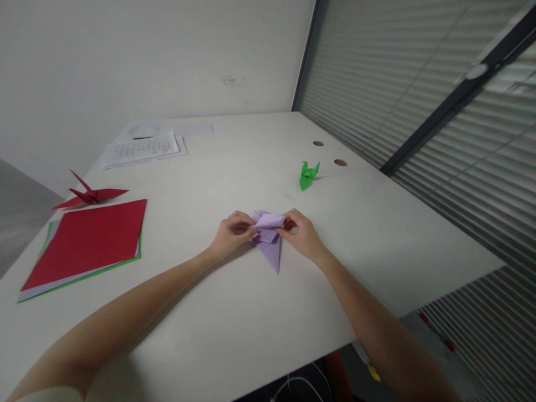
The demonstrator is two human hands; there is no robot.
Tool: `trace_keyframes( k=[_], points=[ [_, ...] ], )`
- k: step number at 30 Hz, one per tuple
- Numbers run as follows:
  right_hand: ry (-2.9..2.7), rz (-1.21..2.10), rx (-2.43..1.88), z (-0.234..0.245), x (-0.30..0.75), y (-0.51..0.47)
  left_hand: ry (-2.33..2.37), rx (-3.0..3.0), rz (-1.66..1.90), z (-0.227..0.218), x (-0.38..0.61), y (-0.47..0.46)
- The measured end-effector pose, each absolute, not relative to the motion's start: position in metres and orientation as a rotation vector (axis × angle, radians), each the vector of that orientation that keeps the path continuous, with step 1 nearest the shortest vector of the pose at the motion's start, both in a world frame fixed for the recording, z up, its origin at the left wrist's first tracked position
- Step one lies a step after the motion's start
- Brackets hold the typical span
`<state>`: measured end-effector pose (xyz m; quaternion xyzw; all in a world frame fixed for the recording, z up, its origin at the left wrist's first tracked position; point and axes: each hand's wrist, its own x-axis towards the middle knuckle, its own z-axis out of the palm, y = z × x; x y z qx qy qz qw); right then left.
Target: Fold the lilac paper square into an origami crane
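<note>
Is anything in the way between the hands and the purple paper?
Nothing visible. Both the left hand and the right hand are pinching the purple paper at its top fold. The green crane and red sheets lie well apart.

A stack of coloured sheets (pixel 87 240), red on top, lies on the white table (pixel 234 335). Just behind the stack sits a red origami crane (pixel 90 195); farther behind, printed papers (pixel 142 149); well right of it, a green origami crane (pixel 309 174).

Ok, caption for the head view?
Left hand and right hand pinch lilac paper on white table; red crane, green crane nearby.
</note>
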<state>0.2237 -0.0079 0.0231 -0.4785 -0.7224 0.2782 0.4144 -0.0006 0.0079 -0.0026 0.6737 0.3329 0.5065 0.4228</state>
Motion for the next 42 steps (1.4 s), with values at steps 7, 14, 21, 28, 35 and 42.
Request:
trace_keyframes(
  k=[7,14,21,28,35,42],
  points=[
    [-2.021,0.729,-1.126,0.027,0.232,-0.008,0.781,2.712,1.096,0.001,-0.007,0.001],
    [-2.003,0.792,-1.11,0.02,0.235,-0.004,0.708,3.065,0.649,0.008,-0.003,-0.006],
    [-1.647,1.078,-1.172,0.033,0.241,-0.007,1.037,3.129,0.671,0.013,0.001,-0.015],
    [-1.899,0.869,-1.219,0.029,0.228,-0.013,1.119,3.109,0.663,0.014,0.001,-0.016],
    [-2.116,0.695,-1.203,0.027,0.229,-0.011,1.179,2.958,0.598,0.01,-0.003,-0.005],
    [-2.286,0.465,-1.336,0.016,0.231,-0.009,1.137,2.901,0.516,0.003,-0.004,-0.003]
  ],
)
